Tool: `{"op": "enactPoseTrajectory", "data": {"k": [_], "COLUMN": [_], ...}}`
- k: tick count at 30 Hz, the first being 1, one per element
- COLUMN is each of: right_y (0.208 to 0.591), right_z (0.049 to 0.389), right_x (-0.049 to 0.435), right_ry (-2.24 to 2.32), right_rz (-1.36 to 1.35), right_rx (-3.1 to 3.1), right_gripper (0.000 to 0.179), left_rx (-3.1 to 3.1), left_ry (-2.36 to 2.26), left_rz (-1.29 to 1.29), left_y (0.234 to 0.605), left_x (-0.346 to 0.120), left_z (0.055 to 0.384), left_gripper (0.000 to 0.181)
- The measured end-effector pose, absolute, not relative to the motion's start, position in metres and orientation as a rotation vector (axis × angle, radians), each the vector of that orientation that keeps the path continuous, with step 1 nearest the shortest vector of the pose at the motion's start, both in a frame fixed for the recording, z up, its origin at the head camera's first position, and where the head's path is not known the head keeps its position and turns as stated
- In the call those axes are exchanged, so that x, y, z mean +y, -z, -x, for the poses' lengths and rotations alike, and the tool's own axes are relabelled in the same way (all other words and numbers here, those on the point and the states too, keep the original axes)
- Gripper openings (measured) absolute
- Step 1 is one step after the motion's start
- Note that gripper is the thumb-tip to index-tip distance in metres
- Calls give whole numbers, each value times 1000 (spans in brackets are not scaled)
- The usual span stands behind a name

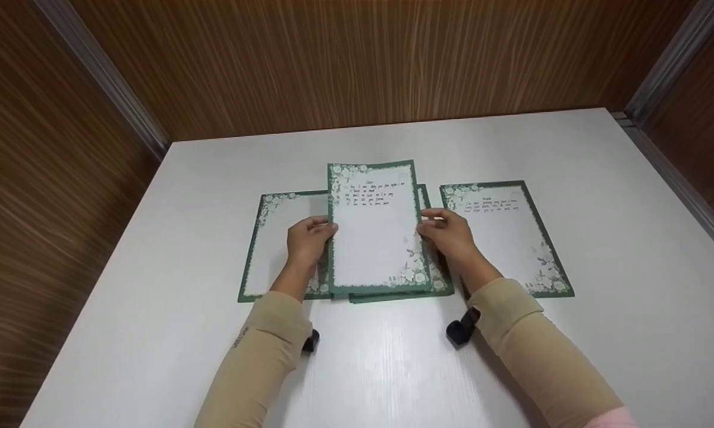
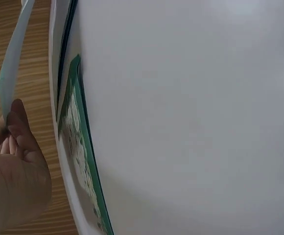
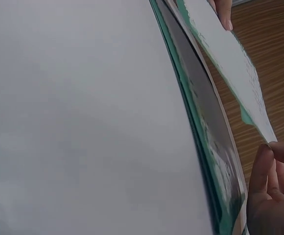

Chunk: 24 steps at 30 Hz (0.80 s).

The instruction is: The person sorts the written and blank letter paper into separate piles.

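Observation:
A sheet of paper with a green floral border and several handwritten lines near its top is held up by both hands. My left hand pinches its left edge between thumb and fingers. On the opposite edge, my right hand pinches the paper the same way. In the left wrist view the left hand grips the sheet, seen nearly edge-on. The right wrist view shows the right hand's thumb and finger on the raised sheet, clear of the papers beneath.
Behind the raised sheet lies a stack of similar bordered papers, partly hidden. A bordered sheet lies to the left, its upper part without visible writing. Another, with handwriting, lies to the right. All rest on a white table before a wood-grain panel.

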State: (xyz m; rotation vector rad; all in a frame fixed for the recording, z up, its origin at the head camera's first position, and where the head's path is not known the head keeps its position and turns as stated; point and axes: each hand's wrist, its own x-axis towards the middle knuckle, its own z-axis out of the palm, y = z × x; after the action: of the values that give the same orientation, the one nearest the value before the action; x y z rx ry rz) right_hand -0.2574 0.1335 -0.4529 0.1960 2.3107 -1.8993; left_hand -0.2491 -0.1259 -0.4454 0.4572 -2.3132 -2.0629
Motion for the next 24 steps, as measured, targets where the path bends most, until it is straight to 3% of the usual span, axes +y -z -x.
{"op": "enactPoseTrajectory", "data": {"k": [24], "right_y": [452], "right_z": [258], "right_x": [213], "right_ry": [1797], "right_rz": [-223], "right_rx": [2377], "right_gripper": [44], "left_rx": [-2335], "left_ry": [2123], "left_rz": [-376], "left_y": [448], "left_x": [-55], "left_z": [246], "left_gripper": [27]}}
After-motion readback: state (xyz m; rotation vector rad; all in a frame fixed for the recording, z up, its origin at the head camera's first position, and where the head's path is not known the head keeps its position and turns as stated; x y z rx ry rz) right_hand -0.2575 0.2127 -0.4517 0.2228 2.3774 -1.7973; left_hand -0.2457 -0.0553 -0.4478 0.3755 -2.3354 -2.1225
